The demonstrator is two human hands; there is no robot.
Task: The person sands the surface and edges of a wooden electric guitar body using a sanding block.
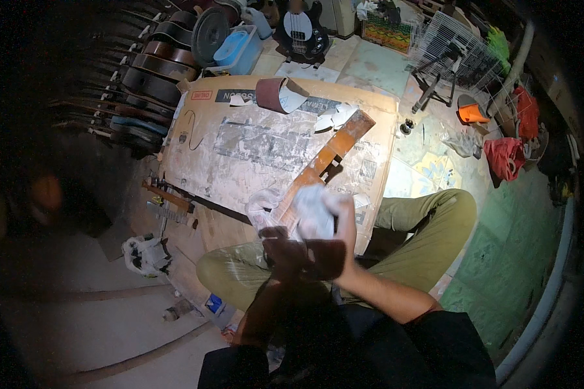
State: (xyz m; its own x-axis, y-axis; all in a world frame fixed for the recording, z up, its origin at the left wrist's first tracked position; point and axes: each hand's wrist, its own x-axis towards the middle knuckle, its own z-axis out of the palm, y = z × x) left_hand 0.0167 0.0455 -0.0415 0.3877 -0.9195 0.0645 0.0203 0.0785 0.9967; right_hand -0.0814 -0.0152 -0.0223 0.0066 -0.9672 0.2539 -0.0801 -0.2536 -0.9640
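A long orange-brown piece of wood, with cut-outs along one edge, slants from my lap over the cardboard. Whitish fabric or dust covers my left hand, which is closed around the left edge of its near part. My right hand is closed on a pale, crumpled cloth or sheet pressed over the wood; motion blurs both. Just below the hands, dark shadow hides the wood's near end and most of my left wrist. A curled brown sandpaper sheet lies at the cardboard's far edge, beside torn white pieces.
Dusty cardboard covers the floor before my crossed legs. Several guitars line the left, and a black bass stands at the back near a blue tub. A wire cage and black stand are at right.
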